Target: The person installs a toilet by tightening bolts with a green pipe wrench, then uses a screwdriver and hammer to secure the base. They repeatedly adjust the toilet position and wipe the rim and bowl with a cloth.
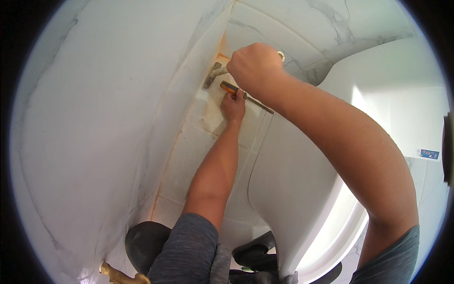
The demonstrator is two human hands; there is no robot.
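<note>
- Screwdriver (pixel 229 87) with an orange-and-black handle and a slim, dark, straight metal shaft; it is above the floor tiles between wall and toilet, handle toward the wall, tip close to the toilet's base. Whether the tip touches anything, I cannot tell.
- Left hand (pixel 233 107): fingers wrapped around the screwdriver near where handle meets shaft.
- Right hand (pixel 255 68): clenched in a fist around the pale handle of a hammer (pixel 212 75), whose butt end pokes out past the fist.
- Hammer head: dark, grey-brown, elongated and blunt, near the wall; contact with it is unclear.
- Floor tiles (pixel 189 156): off-white, dull and stained, with rusty orange lines along the wall joint.
- Wall (pixel 94 123): smooth white panels with grey marble veining.
- Toilet (pixel 293 175): glossy white ceramic, rounded, with a curving base.
- Brass fitting (pixel 122 274): golden and rounded, at the lower left.
- Sleeves (pixel 189 244): dark grey, flecked cloth.
</note>
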